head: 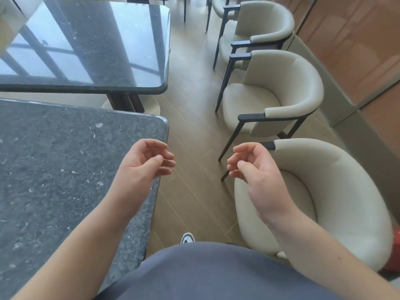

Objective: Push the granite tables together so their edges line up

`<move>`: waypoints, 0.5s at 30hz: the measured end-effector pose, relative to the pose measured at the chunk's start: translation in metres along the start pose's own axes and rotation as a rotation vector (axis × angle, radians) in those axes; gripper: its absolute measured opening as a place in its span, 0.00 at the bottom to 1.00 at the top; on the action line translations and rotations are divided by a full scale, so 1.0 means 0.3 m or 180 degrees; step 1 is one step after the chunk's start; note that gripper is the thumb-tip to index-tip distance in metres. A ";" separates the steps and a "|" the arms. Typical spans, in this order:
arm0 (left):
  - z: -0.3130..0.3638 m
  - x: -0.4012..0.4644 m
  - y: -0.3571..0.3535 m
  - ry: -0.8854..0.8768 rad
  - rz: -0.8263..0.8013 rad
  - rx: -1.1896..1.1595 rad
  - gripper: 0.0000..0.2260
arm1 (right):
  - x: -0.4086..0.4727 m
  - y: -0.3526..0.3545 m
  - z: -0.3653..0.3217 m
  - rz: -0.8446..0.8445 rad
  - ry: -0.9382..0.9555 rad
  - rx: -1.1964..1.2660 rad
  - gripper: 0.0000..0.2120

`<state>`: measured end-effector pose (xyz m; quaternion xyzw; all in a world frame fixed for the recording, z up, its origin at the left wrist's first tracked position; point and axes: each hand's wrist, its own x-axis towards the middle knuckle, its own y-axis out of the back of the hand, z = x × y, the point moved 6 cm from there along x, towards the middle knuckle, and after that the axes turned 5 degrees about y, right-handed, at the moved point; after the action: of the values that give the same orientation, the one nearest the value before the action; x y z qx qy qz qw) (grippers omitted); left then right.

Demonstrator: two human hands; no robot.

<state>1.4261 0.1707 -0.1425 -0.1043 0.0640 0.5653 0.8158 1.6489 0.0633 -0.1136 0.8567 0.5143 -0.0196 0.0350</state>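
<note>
- Granite, dark and speckled, topped both pieces: the near table (65,169) lay at the left, and the far table (91,44) stood just beyond it, a strip of wooden floor (190,118) showing between their facing edges.
- Their right-hand edges looked roughly level beyond the near table's corner, though the gap stayed unclosed.
- The left hand (145,163) hung over the near table's right edge, fingers loosely curled, holding nothing.
- The right hand (251,163) hovered right of that table, above a cream chair (324,191), equally loose and empty.
- Judged step: pushing not begun; next, both hands should brace on the near table's edge and drive it toward the far one.
</note>
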 end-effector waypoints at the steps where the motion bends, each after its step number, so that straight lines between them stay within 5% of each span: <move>1: 0.006 0.017 0.013 -0.0008 0.0027 -0.0007 0.10 | 0.025 -0.011 -0.002 -0.0020 0.0009 -0.0020 0.13; 15: 0.046 0.257 0.172 -0.0035 0.0940 -0.0090 0.10 | 0.503 -0.185 0.036 -0.0838 -0.0023 -0.0088 0.13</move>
<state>1.4049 0.2617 -0.1513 -0.1021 0.0663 0.6805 0.7225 1.6708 0.2211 -0.1369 0.7812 0.6223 -0.0200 0.0457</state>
